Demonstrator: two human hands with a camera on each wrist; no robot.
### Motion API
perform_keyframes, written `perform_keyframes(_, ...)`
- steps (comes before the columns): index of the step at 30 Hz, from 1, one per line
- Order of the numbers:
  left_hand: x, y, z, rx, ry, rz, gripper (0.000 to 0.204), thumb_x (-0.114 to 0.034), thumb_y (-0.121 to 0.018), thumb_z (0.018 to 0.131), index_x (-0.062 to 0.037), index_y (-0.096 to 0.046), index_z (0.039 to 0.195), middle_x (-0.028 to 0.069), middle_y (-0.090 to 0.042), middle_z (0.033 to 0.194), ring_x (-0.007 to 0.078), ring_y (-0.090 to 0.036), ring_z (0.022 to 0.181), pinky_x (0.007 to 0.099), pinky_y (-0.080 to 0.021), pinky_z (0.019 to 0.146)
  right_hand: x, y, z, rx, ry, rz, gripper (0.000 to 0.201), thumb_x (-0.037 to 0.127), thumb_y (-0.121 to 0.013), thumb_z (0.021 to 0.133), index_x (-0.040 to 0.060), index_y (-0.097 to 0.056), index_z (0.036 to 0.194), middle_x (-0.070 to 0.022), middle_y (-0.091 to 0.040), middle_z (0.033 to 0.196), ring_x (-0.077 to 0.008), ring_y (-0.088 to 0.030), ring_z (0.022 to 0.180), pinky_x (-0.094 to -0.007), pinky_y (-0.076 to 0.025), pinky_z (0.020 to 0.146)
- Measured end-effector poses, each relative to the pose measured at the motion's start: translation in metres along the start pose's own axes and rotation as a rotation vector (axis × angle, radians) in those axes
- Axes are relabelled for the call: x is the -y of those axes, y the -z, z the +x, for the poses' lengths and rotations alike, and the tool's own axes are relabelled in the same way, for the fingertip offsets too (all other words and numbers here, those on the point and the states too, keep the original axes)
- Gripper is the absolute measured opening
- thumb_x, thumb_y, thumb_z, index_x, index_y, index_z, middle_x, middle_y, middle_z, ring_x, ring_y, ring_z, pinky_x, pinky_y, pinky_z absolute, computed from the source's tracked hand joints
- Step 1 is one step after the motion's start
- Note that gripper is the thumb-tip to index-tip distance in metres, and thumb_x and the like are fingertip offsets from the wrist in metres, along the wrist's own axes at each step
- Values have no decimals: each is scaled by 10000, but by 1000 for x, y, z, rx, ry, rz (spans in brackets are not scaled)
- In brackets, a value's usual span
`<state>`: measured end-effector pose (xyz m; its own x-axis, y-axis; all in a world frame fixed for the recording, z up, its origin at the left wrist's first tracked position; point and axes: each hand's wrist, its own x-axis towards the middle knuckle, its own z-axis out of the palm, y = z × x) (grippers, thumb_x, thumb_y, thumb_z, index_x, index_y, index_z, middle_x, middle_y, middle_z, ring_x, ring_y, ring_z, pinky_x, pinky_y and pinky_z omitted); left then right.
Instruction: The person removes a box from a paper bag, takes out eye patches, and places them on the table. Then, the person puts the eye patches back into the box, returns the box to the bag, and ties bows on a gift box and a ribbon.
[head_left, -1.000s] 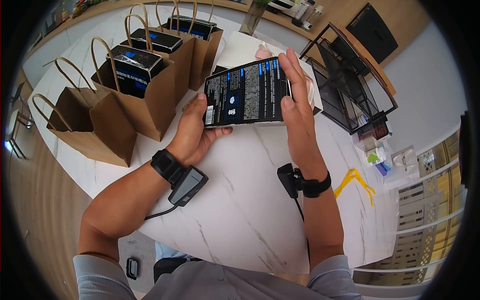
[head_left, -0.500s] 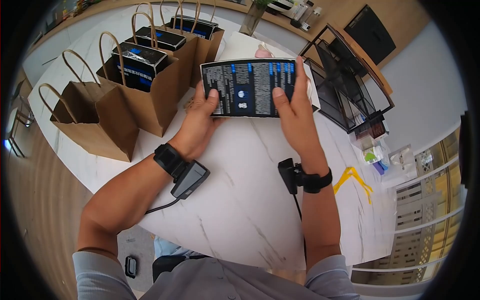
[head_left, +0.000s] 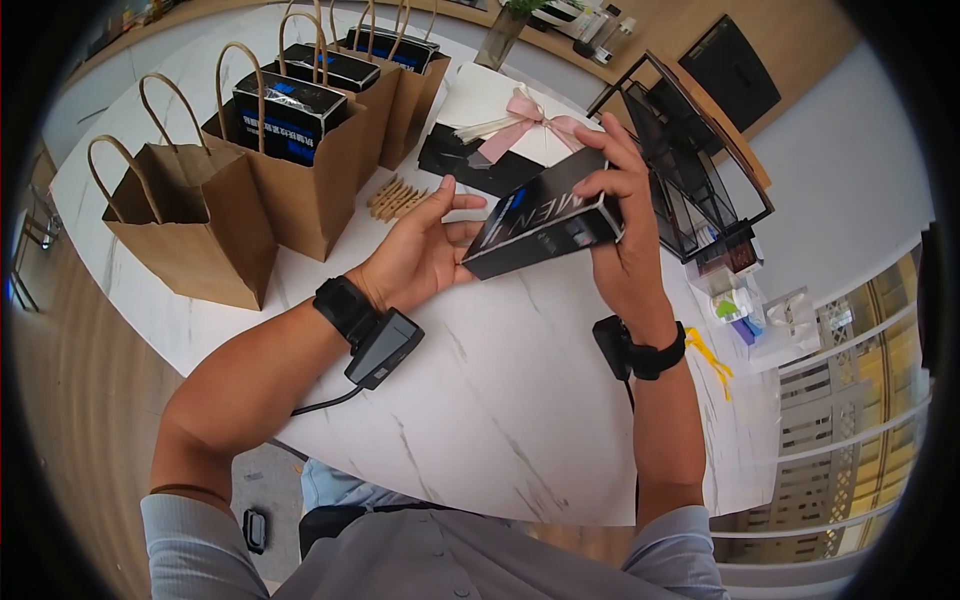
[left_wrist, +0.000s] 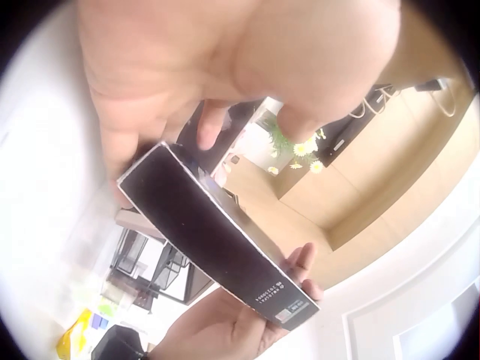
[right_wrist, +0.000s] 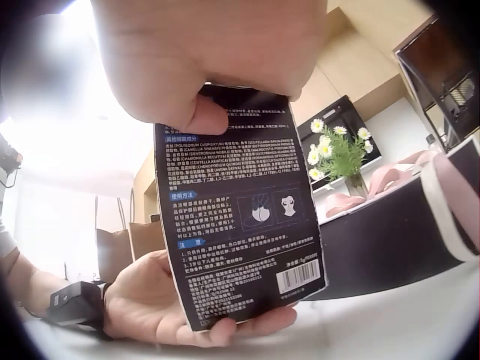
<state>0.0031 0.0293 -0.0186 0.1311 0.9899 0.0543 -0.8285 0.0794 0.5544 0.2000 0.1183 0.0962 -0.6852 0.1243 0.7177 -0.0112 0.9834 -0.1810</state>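
Note:
A black printed carton (head_left: 545, 232) with white "MEN" lettering is tilted above the marble-patterned table. My right hand (head_left: 628, 225) grips its right end, thumb on one face and fingers over the other. At the carton's lower left end, my left hand (head_left: 425, 250) is palm up, its fingers extended against the edge and its thumb away from the carton. In the right wrist view the carton's back (right_wrist: 240, 202) shows dense text, mask drawings and a barcode. The left wrist view shows its dark narrow side (left_wrist: 214, 229).
Several brown paper bags stand at left; the nearest bag (head_left: 195, 235) shows no box above its rim, while another has a black box (head_left: 290, 118) sticking out. Wooden clothespins (head_left: 395, 199) lie beside them. Behind are a pink-ribboned white box (head_left: 480, 95) and a black-framed rack (head_left: 680, 150).
The carton has turned from its text-covered back toward its front and a narrow side. My left thumb has come off it, and my right hand has moved slightly right with it.

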Motion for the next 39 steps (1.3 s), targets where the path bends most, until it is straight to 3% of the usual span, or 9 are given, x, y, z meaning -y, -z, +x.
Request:
perform_keyframes(5,-4,-11,-7,-159,-6,137,424,-481,-498,1042,-107,-540,1237,92,-631,1164,191,-640,1067,376,-530,915,17,-15,17,125,182,-82,573,-172,-467,732,101,-661,1197,-144,-562,1440,-419,-332,1468,-502,-245,1191)
perform_keyframes(8,-2,-2,-3,-76,-12,180,362,-429,-530,1042,-117,-545,1225,33,-631,1148,138,-632,1059,356,-525,923,22,-3,23,244,104,133,417,128,-454,940,59,-649,1302,-154,-539,1471,-366,-290,1502,-502,-185,1206)
perform_keyframes(10,3,2,3,-32,-84,180,300,-346,-564,1039,-101,-554,1212,8,-630,1121,123,-616,1103,347,-497,1003,21,1,27,283,-18,290,659,498,-321,1032,2,-586,1377,-157,-508,1501,-327,-233,1524,-483,-113,1220)
perform_keyframes(19,7,-10,2,-97,-279,173,577,-94,-557,1023,-76,-217,1488,68,-443,1416,168,-457,1334,410,-395,1154,27,7,31,228,-134,-173,681,22,-490,954,-18,-203,1570,-228,-188,1645,-371,-181,1531,-407,-201,1221)
perform_keyframes(24,8,-3,6,-57,-291,183,547,-51,-548,1014,-62,-248,1472,78,-441,1412,182,-442,1347,412,-381,1165,5,1,29,206,-339,-284,690,183,-516,1011,8,-181,1588,-258,-273,1611,-337,-307,1490,-364,-266,1189)
perform_keyframes(27,10,-8,5,-46,-244,173,527,32,-521,976,-52,-289,1442,86,-442,1411,197,-454,1334,408,-379,1163,-6,-13,28,-17,-643,-191,650,248,-529,1012,-75,-268,1512,-352,-513,1371,-438,-579,1234,-431,-439,1071)
perform_keyframes(30,10,-4,10,-164,-354,190,612,127,-440,839,-52,-323,1412,92,-478,1380,200,-485,1300,419,-391,1137,-16,-32,9,-58,-505,-230,523,321,-547,1018,-61,-434,1357,-305,-649,1143,-441,-651,1062,-471,-509,885)
perform_keyframes(35,6,-2,12,70,-306,162,666,85,-471,848,-59,-261,1463,106,-518,1359,244,-516,1288,420,-400,1125,20,-13,40,47,-399,-423,416,293,-581,1004,-25,-494,1257,-295,-656,1039,-467,-636,994,-493,-504,846)
perform_keyframes(39,14,-9,-1,-15,-115,129,641,51,-458,924,-35,-231,1517,177,-509,1415,279,-512,1322,390,-438,1109,35,47,107,-159,11,-438,406,298,-639,970,-49,-546,1161,-253,-687,918,-448,-685,847,-478,-544,737)
